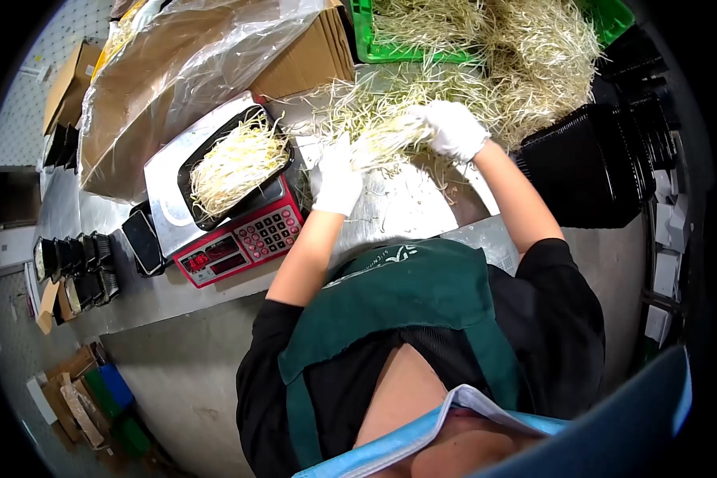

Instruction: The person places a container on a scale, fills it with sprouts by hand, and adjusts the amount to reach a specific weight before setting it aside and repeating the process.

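A bunch of pale bean sprouts point(394, 139) stretches between my two white-gloved hands, above the metal table. My right hand point(456, 131) is closed on its right end. At the other end, my left hand point(336, 185) has its fingers against the sprouts and looks closed on them, though the fingertips are partly hidden. Left of my left hand, a black tray point(280, 171) filled with sprouts rests on the steel plate of a red weighing scale point(243, 245). Loose sprouts point(454, 84) lie in a heap just beyond my hands.
A green crate point(364, 36) heaped with sprouts stands at the back right. Stacked black trays point(581, 163) are at the right. A plastic-lined cardboard box point(119, 119) stands behind the scale. A phone point(142, 241) lies left of it, with more packed trays point(76, 263) farther left.
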A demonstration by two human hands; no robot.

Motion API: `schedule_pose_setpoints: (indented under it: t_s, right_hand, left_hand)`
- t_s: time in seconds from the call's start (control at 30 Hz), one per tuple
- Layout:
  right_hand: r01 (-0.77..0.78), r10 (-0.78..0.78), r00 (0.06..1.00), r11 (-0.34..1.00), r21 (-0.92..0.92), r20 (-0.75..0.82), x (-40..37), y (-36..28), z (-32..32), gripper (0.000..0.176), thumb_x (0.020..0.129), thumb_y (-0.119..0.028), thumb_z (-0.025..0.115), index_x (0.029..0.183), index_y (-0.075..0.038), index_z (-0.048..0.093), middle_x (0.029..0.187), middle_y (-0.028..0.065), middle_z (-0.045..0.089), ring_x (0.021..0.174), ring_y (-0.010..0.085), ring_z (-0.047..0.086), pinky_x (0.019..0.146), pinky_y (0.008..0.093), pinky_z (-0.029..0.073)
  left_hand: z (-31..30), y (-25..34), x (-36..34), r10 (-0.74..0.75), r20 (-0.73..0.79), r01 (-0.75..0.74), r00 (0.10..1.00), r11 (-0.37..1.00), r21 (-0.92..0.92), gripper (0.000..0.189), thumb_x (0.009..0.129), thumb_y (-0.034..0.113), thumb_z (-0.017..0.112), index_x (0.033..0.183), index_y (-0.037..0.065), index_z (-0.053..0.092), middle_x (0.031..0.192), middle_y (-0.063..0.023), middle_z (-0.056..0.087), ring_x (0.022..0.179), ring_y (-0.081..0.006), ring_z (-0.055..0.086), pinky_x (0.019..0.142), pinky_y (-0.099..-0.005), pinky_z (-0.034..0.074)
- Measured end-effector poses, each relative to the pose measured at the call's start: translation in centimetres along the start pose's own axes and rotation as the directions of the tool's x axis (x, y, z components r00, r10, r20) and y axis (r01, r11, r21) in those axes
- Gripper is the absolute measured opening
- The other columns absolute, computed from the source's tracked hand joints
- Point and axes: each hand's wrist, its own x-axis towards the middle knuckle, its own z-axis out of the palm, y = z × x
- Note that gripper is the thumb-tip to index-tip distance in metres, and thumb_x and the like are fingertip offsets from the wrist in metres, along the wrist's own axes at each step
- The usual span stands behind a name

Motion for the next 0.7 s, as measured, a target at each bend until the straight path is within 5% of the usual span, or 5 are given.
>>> schedule_pose_setpoints:
  t_s: [0.1,0.27,0.4,0.57,0.7]
  right_hand:
    - [-0.158,0.119,0.968,0.973,0.168,0.219,1.9,1.0,-2.3,0.053,0.063,0.000,0.055,0.115,-0.011,0.058,0.091,0.0156,0.062,0.082,0.0315,0.062,0.070,0.0378,0.051]
    - [-0.138,0.156,0.870,0.988,-0.074,0.467,5.4,1.1,0.3,0.129,0.049,-0.062,0.079,0.147,-0.010,0.012,0.152,0.0157,0.016,0.138,0.0353,0.021,0.113,0.0442,0.017]
    - [-0.124,0.162,0.884,0.986,-0.114,0.438,5.1,0.5,-0.3,0.083,0.068,-0.031,0.077,0.137,-0.008,0.036,0.112,0.0174,0.060,0.109,0.0311,0.055,0.097,0.0398,0.040]
    - [-0.316,0.239,0.938,0.887,0.336,0.251,2.4,8.8,0.2,0.050,0.076,-0.026,0.068,0.118,-0.005,0.052,0.107,0.0138,0.064,0.084,0.0203,0.061,0.072,0.0300,0.050]
    - [-0.439,0.385,0.888,0.873,0.212,0.253,-2.2,7.7,1.3,0.081,0.069,-0.044,0.069,0.131,-0.007,0.031,0.127,0.0202,0.040,0.104,0.0301,0.045,0.085,0.0416,0.040]
  left_hand:
    - [-2.5,-0.4,-2.4,-0.289,0.147,0.295,0.946,0.955,-0.018,0.073,0.067,0.021,0.069,0.134,0.009,0.042,0.121,-0.0249,0.047,0.115,-0.0407,0.044,0.099,-0.0455,0.036]
    - [-0.6,0.0,-4.9,-0.273,-0.080,0.283,0.959,0.885,0.369,0.073,0.064,0.030,0.075,0.129,0.010,0.048,0.132,-0.0181,0.045,0.125,-0.0381,0.034,0.105,-0.0432,0.028]
    - [0.1,-0.4,-2.3,-0.156,-0.048,0.162,0.987,0.971,0.176,0.058,0.069,0.023,0.070,0.123,0.012,0.054,0.120,-0.0169,0.054,0.112,-0.0358,0.047,0.095,-0.0423,0.039]
    - [-0.6,2.7,6.3,-0.098,-0.152,0.079,0.984,0.989,-0.122,0.030,0.079,0.016,0.060,0.108,0.008,0.064,0.097,-0.0179,0.063,0.090,-0.0360,0.058,0.085,-0.0419,0.047]
    - [-0.9,0.3,11.3,-0.070,0.380,-0.107,0.922,0.898,0.426,0.044,0.089,0.045,0.036,0.119,0.020,0.058,0.105,-0.0099,0.064,0.105,-0.0376,0.054,0.110,-0.0530,0.016]
